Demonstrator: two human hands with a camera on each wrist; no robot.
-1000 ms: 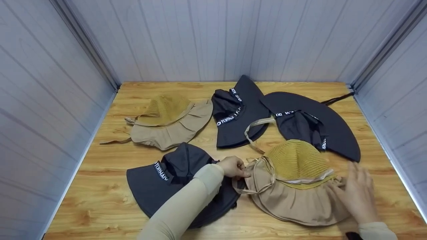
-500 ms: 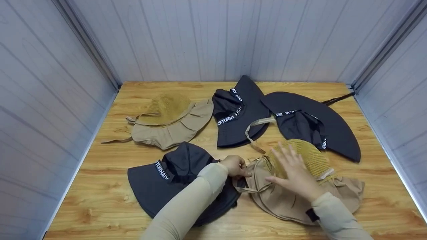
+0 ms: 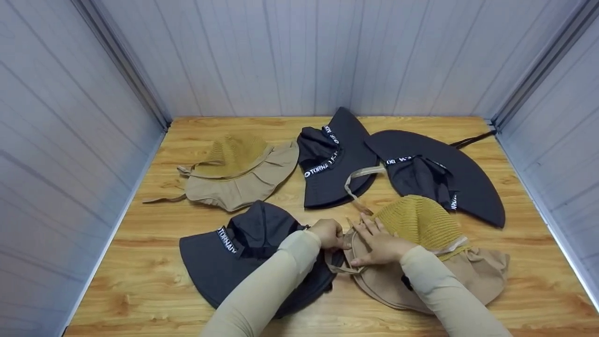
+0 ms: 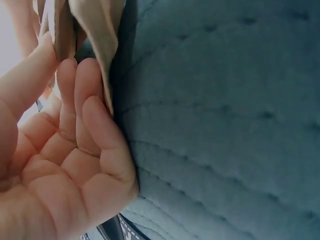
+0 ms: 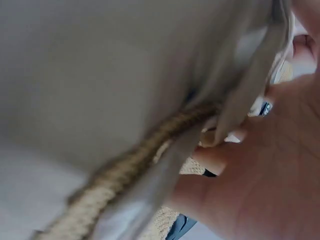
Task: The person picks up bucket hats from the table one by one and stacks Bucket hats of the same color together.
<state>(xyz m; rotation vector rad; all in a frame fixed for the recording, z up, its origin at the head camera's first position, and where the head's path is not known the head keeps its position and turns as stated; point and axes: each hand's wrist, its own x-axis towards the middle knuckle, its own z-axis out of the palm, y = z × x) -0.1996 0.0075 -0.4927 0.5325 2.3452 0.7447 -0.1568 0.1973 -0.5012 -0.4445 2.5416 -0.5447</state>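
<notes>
My left hand pinches the edge of the tan brim of a yellow-and-tan sun hat at the front right. In the left wrist view, the thumb and fingertips hold the tan cloth. With fingers spread and fairly straight, my right hand lies over the left part of the same brim, close to the left hand. The hat's yellow knitted crown points away from me. Under my left forearm lies a dark bucket hat with a lettered band. In the right wrist view the brim cloth is blurred.
Two dark hats, one at the back middle and one at the back right, overlap slightly. Another yellow-and-tan hat lies at the back left. A pale strap loops between hats. Panelled walls enclose the wooden table.
My right hand has moved left from the right side of the tan brim, across the hat, onto the brim's left part. My left hand keeps its pinch in about the same place.
</notes>
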